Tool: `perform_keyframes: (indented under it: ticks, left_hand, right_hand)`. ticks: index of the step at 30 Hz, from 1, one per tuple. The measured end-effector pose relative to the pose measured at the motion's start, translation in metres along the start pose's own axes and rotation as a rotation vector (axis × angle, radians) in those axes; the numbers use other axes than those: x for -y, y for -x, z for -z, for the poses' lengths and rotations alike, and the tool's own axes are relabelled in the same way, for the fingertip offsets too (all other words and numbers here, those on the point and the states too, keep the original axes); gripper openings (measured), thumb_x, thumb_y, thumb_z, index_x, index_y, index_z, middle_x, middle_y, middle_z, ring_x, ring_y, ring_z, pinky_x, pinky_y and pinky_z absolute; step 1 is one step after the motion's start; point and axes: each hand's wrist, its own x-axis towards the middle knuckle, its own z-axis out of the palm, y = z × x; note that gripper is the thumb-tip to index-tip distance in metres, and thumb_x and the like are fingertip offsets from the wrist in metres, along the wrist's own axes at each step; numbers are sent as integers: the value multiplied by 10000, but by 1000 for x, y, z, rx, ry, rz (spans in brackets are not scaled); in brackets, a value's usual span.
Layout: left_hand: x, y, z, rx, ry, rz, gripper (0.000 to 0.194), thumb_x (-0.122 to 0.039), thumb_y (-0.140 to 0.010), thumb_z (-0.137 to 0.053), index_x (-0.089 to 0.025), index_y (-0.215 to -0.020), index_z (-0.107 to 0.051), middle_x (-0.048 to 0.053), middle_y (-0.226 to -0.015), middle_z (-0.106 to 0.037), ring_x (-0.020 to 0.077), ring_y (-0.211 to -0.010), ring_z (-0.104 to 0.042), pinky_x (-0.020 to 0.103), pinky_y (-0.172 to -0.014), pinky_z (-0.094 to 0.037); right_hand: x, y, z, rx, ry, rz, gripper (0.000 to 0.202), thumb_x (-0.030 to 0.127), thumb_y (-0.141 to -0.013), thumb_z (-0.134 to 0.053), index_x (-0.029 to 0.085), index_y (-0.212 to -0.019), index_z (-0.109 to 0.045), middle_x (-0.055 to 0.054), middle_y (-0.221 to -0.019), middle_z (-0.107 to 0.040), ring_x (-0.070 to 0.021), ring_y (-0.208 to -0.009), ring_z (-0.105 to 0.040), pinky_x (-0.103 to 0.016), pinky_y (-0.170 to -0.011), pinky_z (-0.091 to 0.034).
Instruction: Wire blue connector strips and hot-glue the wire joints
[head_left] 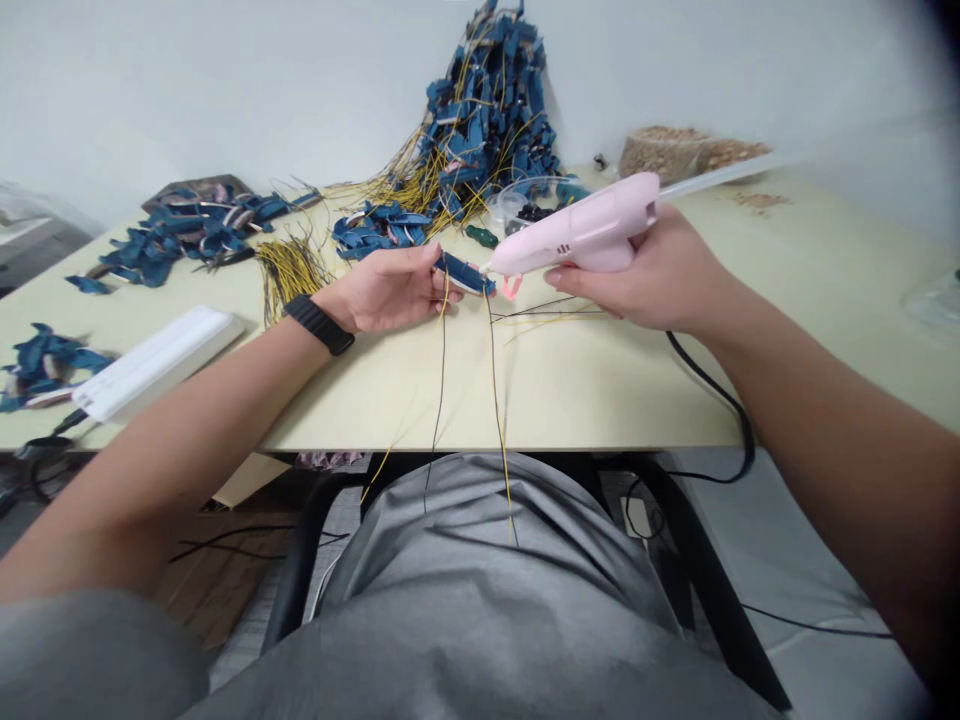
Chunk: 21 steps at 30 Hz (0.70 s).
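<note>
While the left hand (pixel 386 290) pinches a blue piece (pixel 463 272), the right hand (pixel 667 272) grips a pink glue gun (pixel 574 235)

So, going by the glue gun: closest to me, yellow and black wires (pixel 504 448) trail from the blue piece over the table (pixel 600 400) edge onto the lap. Well left of the gun and nearer sits a white box (pixel 157 365).

The blue piece is right at the gun's nozzle; can't tell if they touch. Left thumb and fingers are closed on it, no real gap. Right fingers are wrapped round the gun's handle.

Just behind the gun there's a clear tub (pixel 551 183) with black bits (pixel 536 213) in it. Behind and right of that, a clear container (pixel 643 160), bag or tub I can't say, is full of brown bits (pixel 735 152), some spilled beside it. Behind the gun and to its left, a big heap of blue pieces (pixel 495 110) rises against the wall (pixel 225 80).
</note>
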Motion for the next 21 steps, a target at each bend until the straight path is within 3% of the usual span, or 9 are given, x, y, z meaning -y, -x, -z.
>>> perform_keyframes:
  ticks: [4,8,14,17,21]
  left_hand:
    - [-1,0,2,-20,-28,7,508,-707,-779,-1095,-287,-1035,-966,58,-1032,-944,287,-1006,-687,502,-1051,-545]
    - [-2,0,-1,-14,-29,-27,603,-692,-733,-1161,-270,-1133,-1001,63,-1157,-957,261,-1019,-713,441,-963,-535]
    - [-2,-3,-2,22,-29,-34,671,-580,-678,-1244,-204,-1177,-998,56,-1177,-936,181,-1000,-724,335,-895,-518]
    - [0,-3,1,14,-98,-74,721,-635,-716,-1208,-189,-1241,-993,99,-1246,-939,242,-1081,-800,388,-976,-579]
    - [1,-2,2,0,-197,-96,759,-697,-730,-1159,-199,-1272,-976,141,-1228,-925,371,-1218,-871,503,-1088,-645]
  right_hand:
    - [4,0,0,26,8,3,263,309,-910,-989,274,-970,-736,-78,-885,-688,-362,-1046,-811,-479,-789,-767]
    - [9,2,3,79,-7,-49,309,343,-923,-1025,283,-968,-726,-70,-822,-670,-317,-874,-748,-443,-651,-706]
    - [7,0,2,86,19,-91,311,250,-896,-995,266,-781,-707,-8,-634,-636,-176,-572,-564,-339,-458,-391]
    - [5,-2,1,91,18,-125,288,224,-891,-983,253,-753,-732,18,-567,-627,-153,-492,-534,-322,-427,-353]
    - [0,-2,1,113,52,-138,246,266,-896,-1011,235,-816,-781,7,-609,-636,-173,-555,-569,-326,-459,-390]
